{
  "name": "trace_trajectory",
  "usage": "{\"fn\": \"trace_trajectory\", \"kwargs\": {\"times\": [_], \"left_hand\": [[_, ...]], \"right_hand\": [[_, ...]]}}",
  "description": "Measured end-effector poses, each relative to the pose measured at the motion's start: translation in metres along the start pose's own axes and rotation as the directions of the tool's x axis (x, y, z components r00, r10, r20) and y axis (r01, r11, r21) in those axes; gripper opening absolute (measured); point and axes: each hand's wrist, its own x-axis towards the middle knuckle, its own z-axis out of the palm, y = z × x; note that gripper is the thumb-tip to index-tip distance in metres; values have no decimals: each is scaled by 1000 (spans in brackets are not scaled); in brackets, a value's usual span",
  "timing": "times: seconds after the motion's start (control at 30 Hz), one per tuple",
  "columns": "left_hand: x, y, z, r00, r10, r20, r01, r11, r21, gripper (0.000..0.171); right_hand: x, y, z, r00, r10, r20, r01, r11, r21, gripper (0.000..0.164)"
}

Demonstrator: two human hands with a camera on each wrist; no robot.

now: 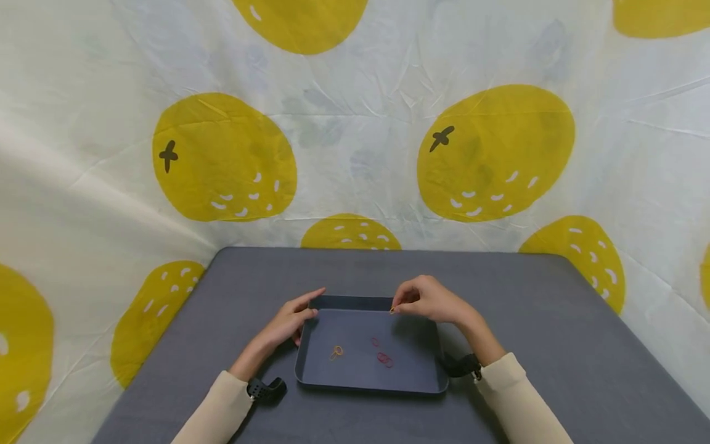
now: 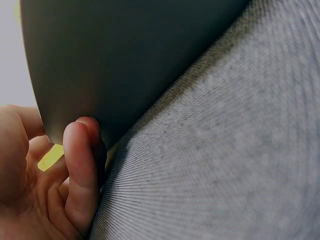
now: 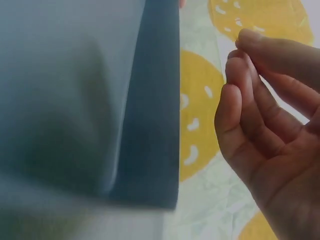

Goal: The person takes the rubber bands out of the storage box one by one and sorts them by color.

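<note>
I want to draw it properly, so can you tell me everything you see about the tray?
The tray is a dark blue-grey rectangle with rounded corners, a smooth-looking floor and low walls all round. I can't tell whether it's metal or plastic. It sits right side up on the grey tabletop. The left hand grips its edge near the far left corner. Inside lie orange-yellow bands toward the left and red bands nearer the middle.

White cloth (image 1: 355, 160) with yellow shapes (image 1: 224, 160) hangs behind a grey tabletop (image 1: 527, 333).
</note>
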Motion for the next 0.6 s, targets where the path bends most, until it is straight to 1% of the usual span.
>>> {"fn": "trace_trajectory", "kwargs": {"times": [0.17, 0.37, 0.6], "left_hand": [[1, -1, 1, 1000, -3, 2, 3, 1000, 2, 54], [3, -2, 0, 1000, 2, 13, -2, 1000, -3, 54], [2, -3, -2, 1000, -4, 6, 4, 1000, -9, 55]], "right_hand": [[-11, 4, -10, 998, 56, -35, -56, 998, 9, 7], [-20, 9, -22, 996, 63, -62, -62, 998, 23, 9], [-29, 16, -35, 988, 118, -104, -116, 993, 26, 16]]}}
